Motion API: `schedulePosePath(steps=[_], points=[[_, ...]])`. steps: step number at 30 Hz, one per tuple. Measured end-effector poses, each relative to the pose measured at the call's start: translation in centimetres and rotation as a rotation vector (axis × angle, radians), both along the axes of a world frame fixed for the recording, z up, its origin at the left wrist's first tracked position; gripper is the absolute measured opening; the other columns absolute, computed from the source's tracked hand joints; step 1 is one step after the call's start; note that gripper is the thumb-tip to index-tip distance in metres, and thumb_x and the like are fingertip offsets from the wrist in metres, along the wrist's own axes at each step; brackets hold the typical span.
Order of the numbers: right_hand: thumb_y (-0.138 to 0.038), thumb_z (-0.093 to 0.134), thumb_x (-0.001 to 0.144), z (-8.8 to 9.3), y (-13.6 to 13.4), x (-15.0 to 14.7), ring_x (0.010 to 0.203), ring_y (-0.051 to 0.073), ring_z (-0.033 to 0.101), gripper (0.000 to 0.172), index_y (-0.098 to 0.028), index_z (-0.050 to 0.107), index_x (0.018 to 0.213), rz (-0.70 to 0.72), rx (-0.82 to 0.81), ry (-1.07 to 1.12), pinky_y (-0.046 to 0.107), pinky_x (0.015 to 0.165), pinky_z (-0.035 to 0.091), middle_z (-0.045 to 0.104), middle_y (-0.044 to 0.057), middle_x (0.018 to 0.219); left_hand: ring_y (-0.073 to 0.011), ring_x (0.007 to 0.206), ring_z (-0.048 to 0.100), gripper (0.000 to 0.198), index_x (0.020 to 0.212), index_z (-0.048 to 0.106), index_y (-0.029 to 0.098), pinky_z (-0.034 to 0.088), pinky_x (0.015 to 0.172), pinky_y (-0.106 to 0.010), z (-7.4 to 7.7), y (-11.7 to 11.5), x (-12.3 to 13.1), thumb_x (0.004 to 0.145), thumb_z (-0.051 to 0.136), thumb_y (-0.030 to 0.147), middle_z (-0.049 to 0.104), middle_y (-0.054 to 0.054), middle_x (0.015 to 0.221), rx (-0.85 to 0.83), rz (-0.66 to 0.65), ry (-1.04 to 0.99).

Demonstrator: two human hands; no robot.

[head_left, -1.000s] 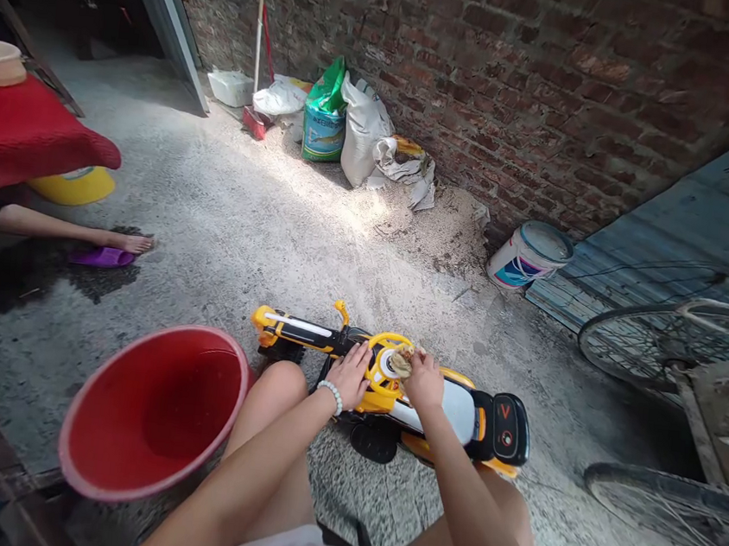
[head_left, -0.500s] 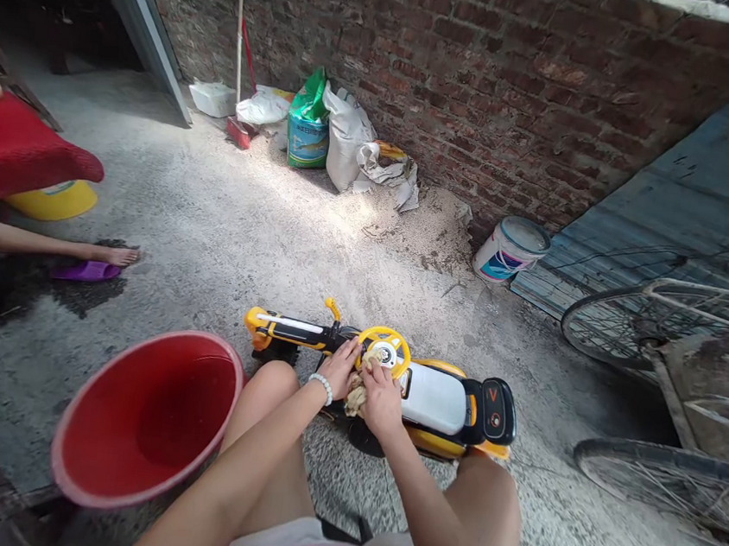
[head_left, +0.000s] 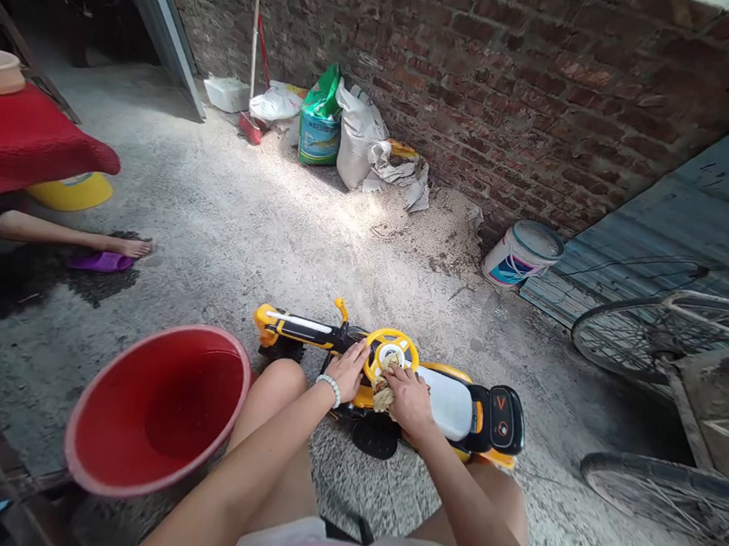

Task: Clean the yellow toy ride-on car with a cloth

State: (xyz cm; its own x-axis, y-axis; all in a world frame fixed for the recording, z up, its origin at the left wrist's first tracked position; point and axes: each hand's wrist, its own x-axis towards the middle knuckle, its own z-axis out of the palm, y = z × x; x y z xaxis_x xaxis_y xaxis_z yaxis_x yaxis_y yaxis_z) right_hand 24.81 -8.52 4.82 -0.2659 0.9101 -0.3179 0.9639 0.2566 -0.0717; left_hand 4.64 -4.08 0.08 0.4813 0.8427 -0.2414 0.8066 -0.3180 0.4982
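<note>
A yellow and black ride-on toy excavator (head_left: pixel 448 403) with a grey-white seat stands crosswise in front of my knees. My left hand (head_left: pixel 347 374), a pale bead bracelet at its wrist, lies with fingers stretched out on the toy's body, fingertips at the left rim of the yellow steering wheel (head_left: pixel 413 348). My right hand (head_left: pixel 412 400) is closed on a crumpled, yellowish-beige cloth (head_left: pixel 383 397), pressing it against the wheel's hub and lower rim. Part of the cloth hangs below the fingers. The palm side of both hands is hidden.
A large red basin (head_left: pixel 120 421) with some water stands beside my left knee. Another person's foot (head_left: pixel 129 247) and a purple slipper (head_left: pixel 102 262) are at left. Sacks (head_left: pixel 356 137) and a paint bucket (head_left: pixel 523 253) line the brick wall; a wheeled cart (head_left: pixel 717 388) is at right.
My right hand and the cloth have shifted slightly right and down over the steering wheel's hub. The whole view has swung a little to the left. My left hand stays by the wheel.
</note>
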Motion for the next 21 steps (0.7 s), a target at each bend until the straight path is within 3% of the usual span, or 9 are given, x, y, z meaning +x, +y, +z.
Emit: schedulePosePath(steps=[10,16,21], points=[[-0.011,0.046,0.096,1.2,1.1,2.5,0.134,0.029,0.054,0.054,-0.023,0.066,0.144,0.079,-0.001,-0.054,0.044,0.104,0.041,0.056,0.012,0.16,-0.0303,0.165,0.021,0.08,0.169,0.027,0.014,0.031,0.13,-0.05,-0.5,-0.3,0.0,0.093,0.05,0.011,0.015,-0.017,0.18,0.002,0.006,-0.021],[-0.015,0.053,0.091,1.1,3.0,3.0,0.138,0.03,0.051,0.058,-0.024,0.063,0.147,-0.084,-0.008,-0.063,0.043,0.105,0.042,0.054,0.009,0.163,-0.0327,0.164,0.023,0.078,0.167,0.03,0.015,0.032,0.13,-0.051,-1.2,-0.2,0.2,0.093,0.056,0.018,0.019,-0.018,0.179,0.024,0.018,-0.043],[-0.014,0.05,0.095,1.1,2.5,1.7,0.132,0.032,0.055,0.045,-0.021,0.073,0.133,0.047,0.026,-0.09,0.046,0.104,0.044,0.059,0.015,0.154,-0.0328,0.163,0.026,0.073,0.165,0.034,0.013,0.034,0.129,-0.051,-0.7,-0.3,0.5,0.095,0.054,0.02,0.022,-0.019,0.178,0.06,0.02,-0.005]])
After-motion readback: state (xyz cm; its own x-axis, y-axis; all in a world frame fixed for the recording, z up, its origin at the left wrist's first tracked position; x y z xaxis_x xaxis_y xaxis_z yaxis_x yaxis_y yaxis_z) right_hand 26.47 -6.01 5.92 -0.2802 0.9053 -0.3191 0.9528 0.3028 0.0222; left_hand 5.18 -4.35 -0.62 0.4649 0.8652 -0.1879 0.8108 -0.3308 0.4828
